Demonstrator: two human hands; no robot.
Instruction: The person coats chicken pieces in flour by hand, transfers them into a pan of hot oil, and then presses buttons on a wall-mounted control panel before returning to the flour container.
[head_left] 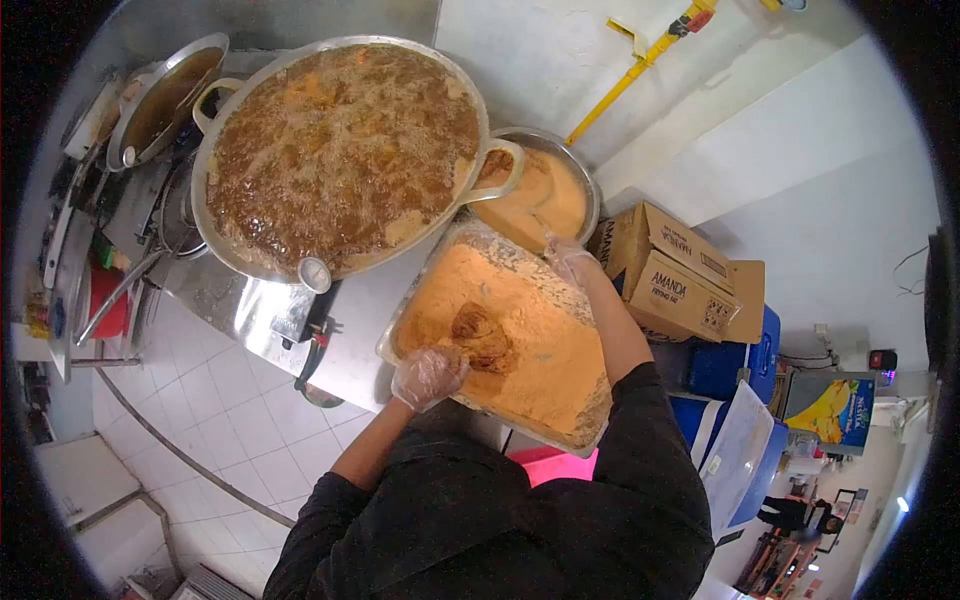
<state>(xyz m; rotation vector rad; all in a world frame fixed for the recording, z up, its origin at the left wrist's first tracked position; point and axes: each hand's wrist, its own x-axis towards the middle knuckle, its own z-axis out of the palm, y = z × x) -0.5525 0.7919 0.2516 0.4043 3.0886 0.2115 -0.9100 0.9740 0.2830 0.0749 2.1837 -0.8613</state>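
A clear tray (590,440) filled with orange breading flour sits on the steel counter in front of me. A flour-coated piece of food (485,338) lies in the middle of it. My left hand (430,375), in a clear plastic glove, is curled against the near side of that piece and grips it. My right hand (568,260), also gloved, is at the tray's far corner with its fingers over the rim, next to a metal bowl of orange batter (545,195).
A large pan of bubbling brown frying oil (340,150) with a thermometer (315,274) stands beyond the tray. A second pan (165,100) is at the far left. Cardboard boxes (670,270) and blue crates (735,365) are on the right. White tiled floor lies below left.
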